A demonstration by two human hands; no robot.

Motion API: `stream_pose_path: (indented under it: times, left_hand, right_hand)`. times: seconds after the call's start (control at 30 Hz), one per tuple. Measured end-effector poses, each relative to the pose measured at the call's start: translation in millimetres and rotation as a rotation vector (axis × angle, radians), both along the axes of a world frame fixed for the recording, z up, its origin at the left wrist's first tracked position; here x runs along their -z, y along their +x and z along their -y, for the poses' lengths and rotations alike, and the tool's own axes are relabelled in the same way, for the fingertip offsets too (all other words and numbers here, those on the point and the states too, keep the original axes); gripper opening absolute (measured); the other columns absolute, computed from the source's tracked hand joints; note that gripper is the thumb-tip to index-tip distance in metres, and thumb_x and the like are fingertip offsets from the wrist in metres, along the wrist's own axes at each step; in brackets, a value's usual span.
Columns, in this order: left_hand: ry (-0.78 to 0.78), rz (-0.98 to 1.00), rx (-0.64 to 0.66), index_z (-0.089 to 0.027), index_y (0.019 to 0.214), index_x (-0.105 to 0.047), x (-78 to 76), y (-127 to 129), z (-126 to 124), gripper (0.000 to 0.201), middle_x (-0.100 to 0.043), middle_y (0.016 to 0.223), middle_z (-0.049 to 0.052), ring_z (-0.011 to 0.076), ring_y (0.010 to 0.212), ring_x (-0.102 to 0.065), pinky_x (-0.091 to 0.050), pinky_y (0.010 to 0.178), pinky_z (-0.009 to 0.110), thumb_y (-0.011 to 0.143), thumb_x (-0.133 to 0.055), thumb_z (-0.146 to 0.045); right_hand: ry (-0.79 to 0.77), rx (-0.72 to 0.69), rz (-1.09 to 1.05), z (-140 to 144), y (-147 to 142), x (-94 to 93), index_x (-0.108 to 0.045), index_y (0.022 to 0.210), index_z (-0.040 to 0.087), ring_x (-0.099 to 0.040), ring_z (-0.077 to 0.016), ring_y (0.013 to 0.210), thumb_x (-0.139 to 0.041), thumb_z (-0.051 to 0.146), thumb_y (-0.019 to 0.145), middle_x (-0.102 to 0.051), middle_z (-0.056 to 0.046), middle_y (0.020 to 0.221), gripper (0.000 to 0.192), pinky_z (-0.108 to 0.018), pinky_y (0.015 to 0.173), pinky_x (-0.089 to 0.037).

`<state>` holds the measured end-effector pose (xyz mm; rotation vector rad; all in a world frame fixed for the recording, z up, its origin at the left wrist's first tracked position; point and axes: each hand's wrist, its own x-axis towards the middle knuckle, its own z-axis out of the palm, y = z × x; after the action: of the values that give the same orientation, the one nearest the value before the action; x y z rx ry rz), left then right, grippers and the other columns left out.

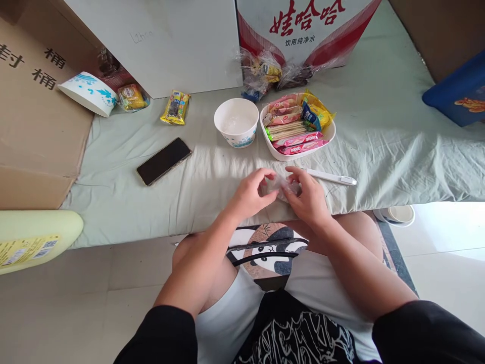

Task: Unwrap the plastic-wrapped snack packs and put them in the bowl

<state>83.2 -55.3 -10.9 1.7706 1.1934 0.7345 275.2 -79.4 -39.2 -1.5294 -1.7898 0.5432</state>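
Near the front edge of the cloth-covered surface, my left hand (253, 193) and my right hand (309, 198) face each other, closed on a crumpled piece of clear plastic film (281, 183). Thumbs and fingertips pinch it from both sides; whether anything lies inside the film I cannot make out. Just beyond my right fingers rests a slim white tool with a long handle (335, 177). Behind my hands stand a white paper bowl (238, 126) with some clear plastic in it and a white basket (293, 156) filled with wrapped snacks and thin sticks.
Left of the bowl lie a dark phone (164, 161) and a yellow snack packet (176, 107). Another paper bowl (89, 93) tilts against cardboard (34, 111). White boxes (170, 50) line the back, with clear plastic bags (261, 73) before them. A panda-print item (271, 250) sits between my knees.
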Motion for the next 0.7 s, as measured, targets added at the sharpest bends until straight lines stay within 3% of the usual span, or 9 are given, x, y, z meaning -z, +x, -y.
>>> stream_pose_path:
  times: [0.13,0.23,0.4,0.57,0.7]
  left_hand:
    - [-0.030,0.129,0.017,-0.022,0.111,-0.068,2.8,0.8,-0.3,0.034,-0.071,0.118,0.007,0.0175,0.099,-0.068,-0.055,0.080,0.026,0.079,-0.076,-0.030]
    - [-0.157,0.195,0.070,-0.021,0.105,-0.070,6.6,1.8,0.9,0.027,-0.076,0.108,0.005,0.0154,0.087,-0.070,-0.056,0.077,0.025,0.084,-0.074,-0.037]
    - [-0.211,0.350,0.069,-0.020,0.098,-0.073,11.4,-1.3,2.5,0.027,-0.077,0.093,0.004,0.0165,0.081,-0.074,-0.057,0.077,0.028,0.083,-0.076,-0.042]
    - [-0.399,0.519,0.077,-0.017,0.086,-0.069,5.2,-8.9,0.5,0.039,-0.074,0.081,0.005,0.0157,0.074,-0.072,-0.056,0.070,0.028,0.069,-0.089,-0.045]
    - [-0.405,0.614,0.065,-0.016,0.075,-0.062,-3.3,-17.3,-4.6,0.044,-0.069,0.072,0.003,0.0133,0.070,-0.067,-0.051,0.065,0.026,0.068,-0.089,-0.050]
  right_hand:
    - [0.022,0.104,-0.308,2.0,-3.5,-5.9,-0.058,0.122,0.025,-0.062,-0.0194,0.081,-0.062,0.032,0.090,-0.064,-0.002,0.093,0.034,-0.036,0.077,-0.054]
    - [0.038,0.147,-0.403,3.0,-8.5,-7.9,-0.056,0.121,0.025,-0.062,-0.0193,0.087,-0.064,0.033,0.088,-0.061,-0.002,0.096,0.034,-0.036,0.082,-0.054]
    - [0.022,0.181,-0.447,3.4,-14.7,-13.0,-0.056,0.118,0.027,-0.061,-0.0198,0.094,-0.068,0.034,0.087,-0.062,-0.004,0.104,0.034,-0.038,0.087,-0.052]
    - [0.011,0.179,-0.552,-2.9,-24.4,-26.0,-0.057,0.108,0.027,-0.059,-0.0177,0.089,-0.069,0.036,0.086,-0.060,-0.002,0.101,0.026,-0.033,0.081,-0.051]
    - [-0.026,0.114,-0.724,-12.5,-34.9,-33.8,-0.054,0.108,0.029,-0.059,-0.0150,0.082,-0.071,0.035,0.082,-0.057,-0.001,0.101,0.032,-0.029,0.072,-0.051]
